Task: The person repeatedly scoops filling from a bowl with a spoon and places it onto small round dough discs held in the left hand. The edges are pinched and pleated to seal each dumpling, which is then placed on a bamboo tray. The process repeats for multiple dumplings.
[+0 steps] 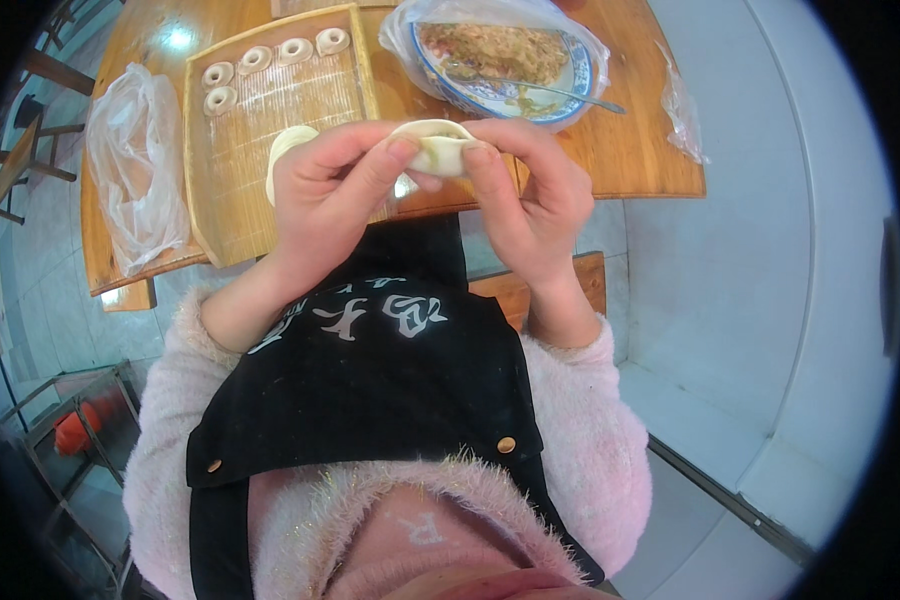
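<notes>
My left hand (337, 180) and my right hand (529, 187) hold a partly folded dumpling (439, 154) between thumbs and fingers, one at each end. Its top edge gapes a little, and greenish filling shows inside. Behind my left wrist, a stack of round dough wrappers (289, 146) lies on the bamboo-slat tray (270, 191), partly hidden by the hand. Several ring-shaped dumplings (295, 51) stand at the tray's far side. Beyond my right hand, a blue-and-white bowl (439, 71) holds minced filling (502, 52) with a metal spoon (570, 94) in it.
A crumpled clear plastic bag (135, 165) lies left of the tray on the wooden table (637, 150). Another piece of plastic (686, 112) hangs at the table's right edge, near the pale wall (727, 150). A plastic bag surrounds the bowl. Below the table is a wooden stool (589, 281).
</notes>
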A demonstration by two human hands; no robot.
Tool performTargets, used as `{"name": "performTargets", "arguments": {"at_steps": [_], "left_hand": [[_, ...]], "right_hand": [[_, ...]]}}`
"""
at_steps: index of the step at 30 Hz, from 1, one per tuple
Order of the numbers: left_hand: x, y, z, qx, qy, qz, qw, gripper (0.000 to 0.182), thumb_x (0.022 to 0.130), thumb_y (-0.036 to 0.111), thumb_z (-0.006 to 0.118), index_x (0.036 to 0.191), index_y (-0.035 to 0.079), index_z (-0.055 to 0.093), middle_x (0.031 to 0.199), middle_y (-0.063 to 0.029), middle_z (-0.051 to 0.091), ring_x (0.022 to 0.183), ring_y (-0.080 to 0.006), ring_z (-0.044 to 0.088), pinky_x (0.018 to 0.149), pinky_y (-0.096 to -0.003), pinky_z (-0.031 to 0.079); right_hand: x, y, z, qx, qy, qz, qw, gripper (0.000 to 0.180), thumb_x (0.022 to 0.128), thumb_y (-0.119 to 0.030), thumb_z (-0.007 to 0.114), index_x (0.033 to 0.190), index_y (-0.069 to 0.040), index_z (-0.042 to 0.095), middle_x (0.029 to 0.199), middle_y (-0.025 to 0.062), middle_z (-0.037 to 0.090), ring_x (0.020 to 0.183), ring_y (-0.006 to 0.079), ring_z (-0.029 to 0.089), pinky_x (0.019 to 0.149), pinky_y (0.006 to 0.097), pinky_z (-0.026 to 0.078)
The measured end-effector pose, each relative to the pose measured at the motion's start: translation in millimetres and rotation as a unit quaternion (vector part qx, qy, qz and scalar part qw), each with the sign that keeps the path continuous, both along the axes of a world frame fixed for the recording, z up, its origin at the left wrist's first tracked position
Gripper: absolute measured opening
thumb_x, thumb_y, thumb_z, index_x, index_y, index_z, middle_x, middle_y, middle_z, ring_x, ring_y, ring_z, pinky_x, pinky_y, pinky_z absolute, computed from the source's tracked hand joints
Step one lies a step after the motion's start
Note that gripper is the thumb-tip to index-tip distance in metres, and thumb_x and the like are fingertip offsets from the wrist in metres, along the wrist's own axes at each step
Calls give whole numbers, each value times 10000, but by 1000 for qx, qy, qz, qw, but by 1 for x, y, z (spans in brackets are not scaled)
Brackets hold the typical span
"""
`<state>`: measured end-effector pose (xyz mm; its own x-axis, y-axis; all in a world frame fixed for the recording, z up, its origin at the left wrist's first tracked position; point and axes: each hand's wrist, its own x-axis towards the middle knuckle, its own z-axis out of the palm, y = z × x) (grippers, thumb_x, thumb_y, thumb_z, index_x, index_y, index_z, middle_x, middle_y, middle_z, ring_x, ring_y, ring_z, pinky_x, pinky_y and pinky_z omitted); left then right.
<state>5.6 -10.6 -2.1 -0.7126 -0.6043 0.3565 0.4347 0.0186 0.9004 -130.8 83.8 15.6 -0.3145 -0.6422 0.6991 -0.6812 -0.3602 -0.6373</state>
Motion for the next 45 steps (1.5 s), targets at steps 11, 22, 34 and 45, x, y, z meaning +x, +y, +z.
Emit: {"name": "performTargets", "arguments": {"at_steps": [11, 22, 34, 45], "left_hand": [[-1, 0, 3, -122, -39, 87, 988, 157, 820, 39, 609, 960, -26, 638, 869, -61, 650, 726, -81, 582, 622, -192, 448], [1, 2, 9, -107, -21, 59, 992, 140, 817, 30, 608, 945, -17, 645, 817, -35, 640, 688, -36, 550, 576, -160, 416], [3, 4, 13, -35, -52, 35, 997, 129, 830, 73, 614, 917, -14, 652, 722, -11, 623, 599, -33, 549, 525, -144, 425], [0, -5, 6, 55, -30, -18, 998, 186, 858, 113, 585, 983, -17, 632, 764, -52, 641, 619, -57, 584, 555, -165, 466]], "right_hand": [[3, 2, 4, -3, 2, 7, 1000, 103, 731, -28, 654, 826, -9, 618, 724, 92, 619, 618, 221, 584, 567, 288, 450], [-4, 3, 19, 32, 136, 34, 990, 87, 759, 31, 614, 845, 16, 619, 763, 99, 643, 662, 189, 613, 611, 239, 471], [-6, -3, 25, 43, 149, 59, 986, 82, 747, -12, 643, 825, 2, 620, 717, 91, 626, 610, 197, 606, 546, 252, 459], [-13, -2, 24, 107, 57, 84, 989, 93, 798, -75, 620, 863, -9, 618, 705, 93, 613, 579, 188, 599, 522, 248, 452]]}}
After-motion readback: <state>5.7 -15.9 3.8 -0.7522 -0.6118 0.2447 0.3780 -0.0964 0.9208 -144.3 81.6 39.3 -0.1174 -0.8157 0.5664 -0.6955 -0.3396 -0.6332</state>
